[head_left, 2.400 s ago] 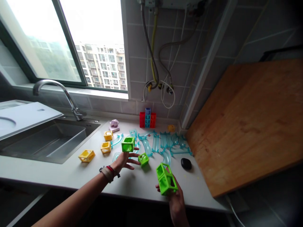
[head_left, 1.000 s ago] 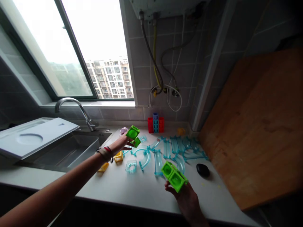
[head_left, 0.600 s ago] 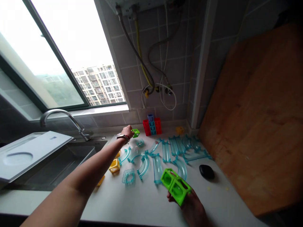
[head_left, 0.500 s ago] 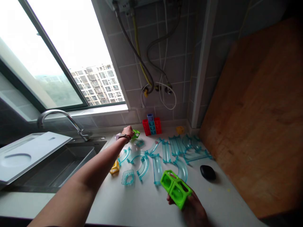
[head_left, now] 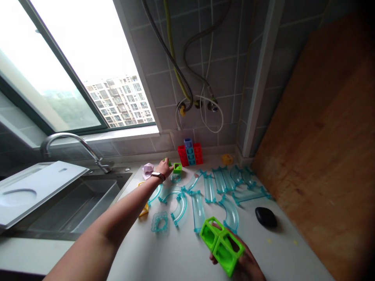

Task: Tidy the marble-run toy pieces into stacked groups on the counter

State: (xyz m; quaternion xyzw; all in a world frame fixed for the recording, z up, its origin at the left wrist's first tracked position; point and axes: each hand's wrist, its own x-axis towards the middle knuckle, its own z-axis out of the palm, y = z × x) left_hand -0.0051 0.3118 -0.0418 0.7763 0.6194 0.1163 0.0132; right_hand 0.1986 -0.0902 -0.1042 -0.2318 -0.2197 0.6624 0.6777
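My right hand (head_left: 247,260) holds a green two-cell marble-run block (head_left: 222,246) with open windows, near the front of the counter. Toward the back, my left hand (head_left: 165,167) is curled over a green block (head_left: 166,160), largely covered by its fingers. Another green block (head_left: 177,168) stands just right of those fingers. Close by is a clear teal piece (head_left: 175,178). Teal track pieces (head_left: 198,210), straight and curved, lie between the hands. A square teal piece with a round hole (head_left: 159,222) rests nearer the front.
Red and blue stacked blocks (head_left: 190,153) stand against the back wall. A pale pink piece (head_left: 148,170) and a yellow piece (head_left: 144,210) lie beside my left arm. A black object (head_left: 266,217) sits at right, before a wooden board (head_left: 316,156). The sink (head_left: 96,207) is left.
My left hand has shifted slightly right and now covers a green block, with another green block showing beside it. The pink piece has come into fuller view. My right hand still holds its block.
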